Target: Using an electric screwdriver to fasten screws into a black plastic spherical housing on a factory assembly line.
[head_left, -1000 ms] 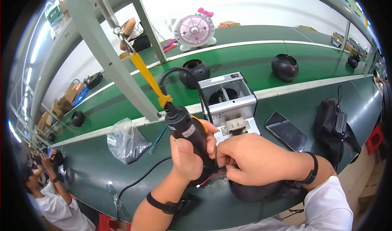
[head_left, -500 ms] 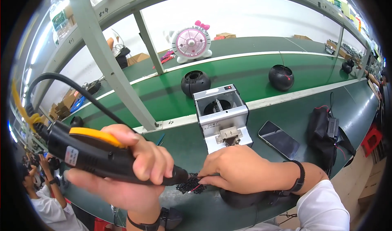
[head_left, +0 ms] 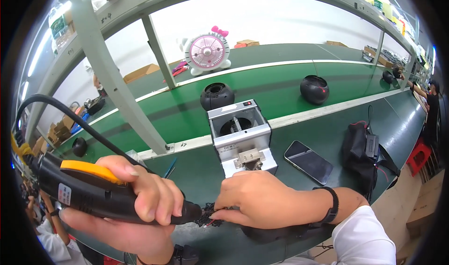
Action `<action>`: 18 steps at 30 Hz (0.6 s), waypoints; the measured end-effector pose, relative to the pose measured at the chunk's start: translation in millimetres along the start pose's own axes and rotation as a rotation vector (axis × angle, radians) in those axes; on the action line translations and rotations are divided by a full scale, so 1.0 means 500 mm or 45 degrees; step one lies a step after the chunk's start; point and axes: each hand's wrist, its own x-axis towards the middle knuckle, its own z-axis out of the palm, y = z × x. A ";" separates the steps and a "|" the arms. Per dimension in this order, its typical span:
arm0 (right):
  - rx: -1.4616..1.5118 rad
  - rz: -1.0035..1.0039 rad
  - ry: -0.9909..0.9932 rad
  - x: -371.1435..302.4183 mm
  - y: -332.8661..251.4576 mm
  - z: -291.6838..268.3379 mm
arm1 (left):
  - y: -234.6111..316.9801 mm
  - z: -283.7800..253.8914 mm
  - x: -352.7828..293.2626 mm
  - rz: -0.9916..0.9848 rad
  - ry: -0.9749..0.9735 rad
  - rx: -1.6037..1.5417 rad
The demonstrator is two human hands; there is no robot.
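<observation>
Tipped from near-upright a second ago to nearly level, the driver (head_left: 100, 199) sits at eight o'clock, clamped in my left hand (head_left: 152, 197), nose toward three at small black parts (head_left: 216, 224) beside my right hand (head_left: 262, 197), whose pinch I cannot tell, the machine (head_left: 241, 143) at twelve beyond.

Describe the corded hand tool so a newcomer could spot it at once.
Find the dark green workbench, then the left hand at the picture's lower left. The corded tool is the thick black cylinder in that grip, its nose pointing toward the right hand. Unlike the round black housings on the belt, it is long, with a yellow-orange lever along its top.
</observation>
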 end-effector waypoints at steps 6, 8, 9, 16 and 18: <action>-0.082 -0.092 0.065 0.000 -0.001 0.005 | 0.004 0.004 -0.003 0.023 0.017 0.031; -0.071 -0.076 0.022 -0.001 -0.001 0.000 | 0.006 0.002 0.000 0.026 0.028 0.019; -0.075 -0.066 0.027 0.000 -0.001 0.001 | 0.011 -0.003 0.001 0.028 -0.008 0.036; -0.111 -0.112 0.107 -0.003 0.004 0.013 | 0.015 0.004 -0.004 0.048 0.032 0.079; -0.112 -0.132 0.127 -0.004 0.000 0.014 | 0.019 0.004 -0.005 0.052 0.044 0.071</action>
